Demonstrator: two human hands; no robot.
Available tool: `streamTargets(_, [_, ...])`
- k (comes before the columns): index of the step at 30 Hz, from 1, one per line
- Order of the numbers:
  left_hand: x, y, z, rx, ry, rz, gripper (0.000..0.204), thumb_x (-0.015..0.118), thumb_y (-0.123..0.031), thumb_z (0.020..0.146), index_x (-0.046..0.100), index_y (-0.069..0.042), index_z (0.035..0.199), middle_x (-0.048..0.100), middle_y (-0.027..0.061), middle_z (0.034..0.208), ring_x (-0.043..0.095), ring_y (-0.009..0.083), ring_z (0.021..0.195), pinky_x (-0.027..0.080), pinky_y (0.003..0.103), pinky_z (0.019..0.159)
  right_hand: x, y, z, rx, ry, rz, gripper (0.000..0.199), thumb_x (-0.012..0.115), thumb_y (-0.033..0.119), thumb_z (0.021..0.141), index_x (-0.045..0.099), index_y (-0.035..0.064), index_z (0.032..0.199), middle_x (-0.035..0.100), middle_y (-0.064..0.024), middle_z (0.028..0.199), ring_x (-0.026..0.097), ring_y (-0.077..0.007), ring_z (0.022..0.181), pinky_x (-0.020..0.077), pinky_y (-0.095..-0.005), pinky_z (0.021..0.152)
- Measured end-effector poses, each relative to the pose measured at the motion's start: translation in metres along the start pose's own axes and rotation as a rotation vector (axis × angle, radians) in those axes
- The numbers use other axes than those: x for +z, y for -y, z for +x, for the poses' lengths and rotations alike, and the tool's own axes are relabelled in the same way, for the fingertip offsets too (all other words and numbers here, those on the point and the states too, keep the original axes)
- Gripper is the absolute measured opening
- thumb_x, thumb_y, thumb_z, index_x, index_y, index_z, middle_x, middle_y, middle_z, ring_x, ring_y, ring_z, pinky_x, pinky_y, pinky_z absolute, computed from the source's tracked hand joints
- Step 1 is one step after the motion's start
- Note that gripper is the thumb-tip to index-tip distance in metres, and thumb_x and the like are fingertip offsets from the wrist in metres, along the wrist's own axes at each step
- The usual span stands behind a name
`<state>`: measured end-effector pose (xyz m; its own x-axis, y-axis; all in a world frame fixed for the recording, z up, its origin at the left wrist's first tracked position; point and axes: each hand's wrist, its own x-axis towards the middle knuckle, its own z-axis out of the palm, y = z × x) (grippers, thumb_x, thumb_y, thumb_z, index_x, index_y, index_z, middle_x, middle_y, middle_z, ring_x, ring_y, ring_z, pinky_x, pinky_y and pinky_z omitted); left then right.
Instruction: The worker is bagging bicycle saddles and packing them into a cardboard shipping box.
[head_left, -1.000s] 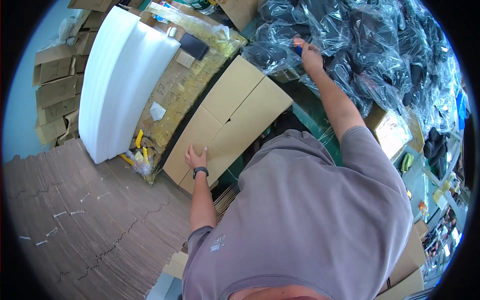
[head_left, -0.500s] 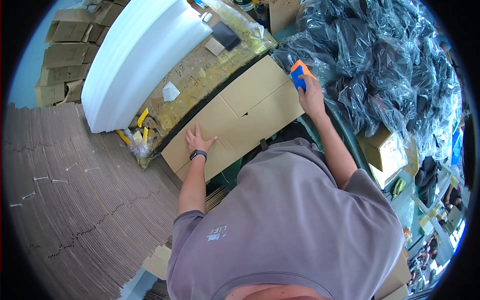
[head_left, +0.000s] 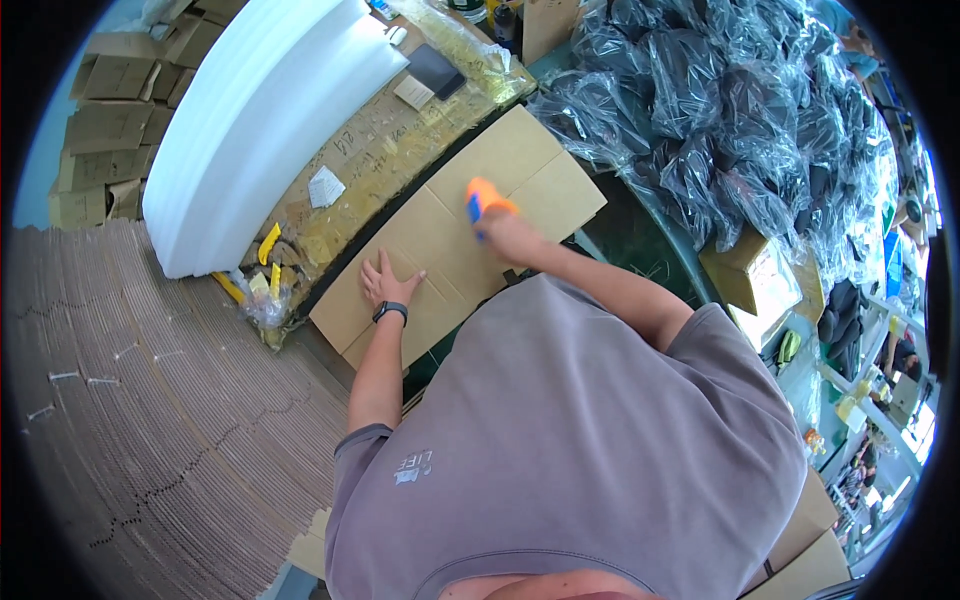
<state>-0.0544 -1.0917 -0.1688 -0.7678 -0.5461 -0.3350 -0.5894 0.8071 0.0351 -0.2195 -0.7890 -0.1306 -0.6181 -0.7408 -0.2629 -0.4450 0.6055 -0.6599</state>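
A flat brown cardboard piece (head_left: 525, 150), creased across, lies in front of me along the workbench's edge. My left hand (head_left: 390, 287), with a dark watch at the wrist, rests on its left part, fingers spread. Over the middle of the cardboard, my right hand (head_left: 508, 238) is closed around an orange and blue hand tool (head_left: 488, 197). Motion smears the tool, so its exact kind and whether it touches the cardboard cannot be told.
The workbench (head_left: 350, 160) bears a dark phone (head_left: 436, 71), a paper slip (head_left: 325, 187), yellow cutters (head_left: 269, 244) and a white foam roll (head_left: 265, 110). Stacked cardboard (head_left: 170, 400) stands at left. Plastic-wrapped dark goods (head_left: 690, 110) heap up at right, beside an open carton (head_left: 755, 275).
My right hand has swung left with the orange and blue tool, from the cardboard's right end to its middle. The left hand stays on the cardboard. The whole view has shifted slightly.
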Motion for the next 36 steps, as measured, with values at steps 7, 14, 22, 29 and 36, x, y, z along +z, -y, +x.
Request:
streamTargets(7, [0.012, 0.007, -0.002, -0.030, 0.017, 0.004, 0.127, 0.097, -0.063, 0.072, 0.034, -0.024, 0.175, 0.029, 0.0239, 0.174, 0.028, 0.0456, 0.162, 0.035, 0.060, 0.129, -0.061, -0.004, -0.011, -0.229, -0.117, 0.027, 0.051, 0.075, 0.023, 0.097, 0.063, 0.0101, 0.145, 0.073, -0.0164, 0.123, 0.067, -0.0380, 0.122, 0.0546, -0.0511, 0.105])
streamTargets(14, [-0.001, -0.008, 0.008, -0.031, 0.033, 0.013, 0.128, 0.098, -0.060, 0.072, 0.033, -0.023, 0.176, 0.027, 0.0261, 0.175, 0.028, 0.0467, 0.163, 0.034, 0.057, 0.131, -0.165, -0.271, 0.000, 0.501, -0.863, -0.169, 0.085, 0.087, 0.029, 0.084, 0.049, 0.0008, 0.154, 0.067, -0.0295, 0.137, 0.064, -0.0497, 0.128, 0.0513, -0.0560, 0.113])
streamTargets(22, [0.008, -0.008, 0.003, -0.052, 0.096, 0.015, 0.131, 0.098, -0.061, 0.073, 0.029, -0.021, 0.177, 0.024, 0.0310, 0.178, 0.025, 0.0492, 0.164, 0.030, 0.056, 0.134, -0.200, -0.351, 0.014, 0.532, -0.381, 0.395, 0.093, 0.086, 0.059, 0.084, 0.064, -0.0023, 0.150, 0.067, -0.0335, 0.146, 0.065, -0.0469, 0.137, 0.0526, -0.0469, 0.116])
streamTargets(29, [0.002, -0.013, 0.010, -0.063, 0.143, 0.018, 0.135, 0.099, -0.060, 0.070, 0.028, -0.019, 0.178, 0.021, 0.0314, 0.179, 0.021, 0.0485, 0.166, 0.024, 0.055, 0.137, -0.287, -0.297, -0.038, 0.551, -0.520, 0.644, 0.061, 0.090, 0.038, 0.088, 0.076, -0.0090, 0.125, 0.078, -0.0139, 0.092, 0.070, -0.0194, 0.076, 0.0563, -0.0375, 0.067])
streamTargets(36, [0.002, -0.014, 0.002, -0.122, 0.171, -0.004, 0.140, 0.102, -0.055, 0.069, 0.021, -0.024, 0.180, 0.016, 0.0292, 0.181, 0.016, 0.0474, 0.168, 0.023, 0.053, 0.138, -0.388, -0.223, -0.165, 0.248, -1.016, 1.184, 0.030, 0.069, 0.018, 0.107, 0.075, -0.0007, 0.130, 0.078, -0.0088, 0.115, 0.071, -0.0176, 0.102, 0.0575, -0.0331, 0.086])
